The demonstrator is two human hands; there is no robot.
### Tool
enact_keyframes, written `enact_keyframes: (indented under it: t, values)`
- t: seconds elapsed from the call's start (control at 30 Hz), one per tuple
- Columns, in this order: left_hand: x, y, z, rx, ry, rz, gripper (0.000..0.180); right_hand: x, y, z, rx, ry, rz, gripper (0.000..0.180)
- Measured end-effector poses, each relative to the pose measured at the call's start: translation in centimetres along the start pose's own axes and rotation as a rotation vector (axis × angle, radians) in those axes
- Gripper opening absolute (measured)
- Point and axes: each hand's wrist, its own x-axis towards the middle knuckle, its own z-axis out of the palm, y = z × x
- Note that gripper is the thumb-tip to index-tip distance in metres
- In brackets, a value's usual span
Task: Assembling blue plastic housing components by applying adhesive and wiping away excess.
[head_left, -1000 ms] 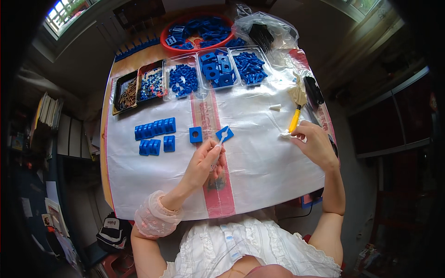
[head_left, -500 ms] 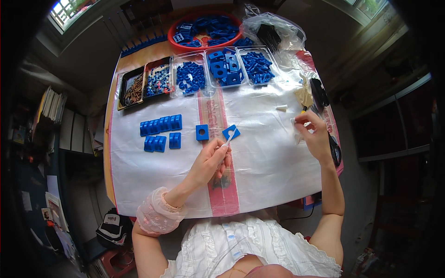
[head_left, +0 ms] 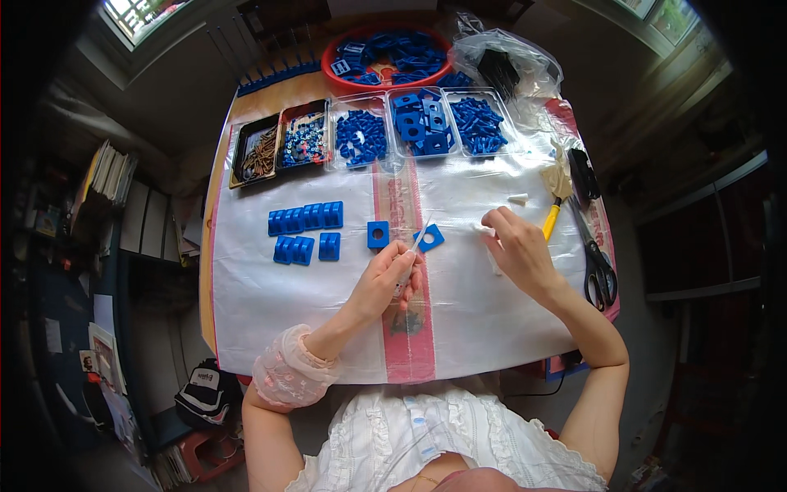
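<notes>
**A:** So compared with a second ago, your right hand [head_left: 518, 250] has come off that yellow-handled tool [head_left: 552, 220] by the right edge and slid inward. It's now curled loosely over a small white bit on the clear plastic sheet covering the tabletop [head_left: 492, 328]. I can't tell if the fingers are actually pinching it.

**B:** Yeah, and your left hand [head_left: 387, 279] hasn't really gone anywhere. It's closed around a thin pale stick-like tool [head_left: 416, 243], tip pointing up at the small blue square plastic piece with a round hole [head_left: 429, 238], which sits just beside the fingertips, tilted like a diamond.

**A:** Its twin, the other blue holed square [head_left: 378, 234], lies flat just to the left. (The ridged blue blocks lined up in two rows [head_left: 306, 230] look untouched.)

**B:** So my read: the yellow tool's part is over for now, and both hands are closing in on that tilted square. The trays of blue parts [head_left: 418, 123] at the far edge aren't in play.
</notes>
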Motion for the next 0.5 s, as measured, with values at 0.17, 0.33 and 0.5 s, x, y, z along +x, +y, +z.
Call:
enact_keyframes:
  t: [0.17,0.33,0.5]
  values:
    - [-0.1,0.2,-0.3,-0.016,0.04,0.012,0.025,-0.7,-1.6,-1.3,-0.086,-0.022,-0.015,0.015]
    - [0.1,-0.1,-0.3,-0.018,0.042,0.015,0.025,-1.9,-0.4,-0.5,-0.079,-0.095,-0.009,0.015]
    - [0.0,-0.1,-0.3,-0.005,0.035,0.025,0.026,-1.3,0.7,0.8,0.023,-0.119,0.046,0.011]
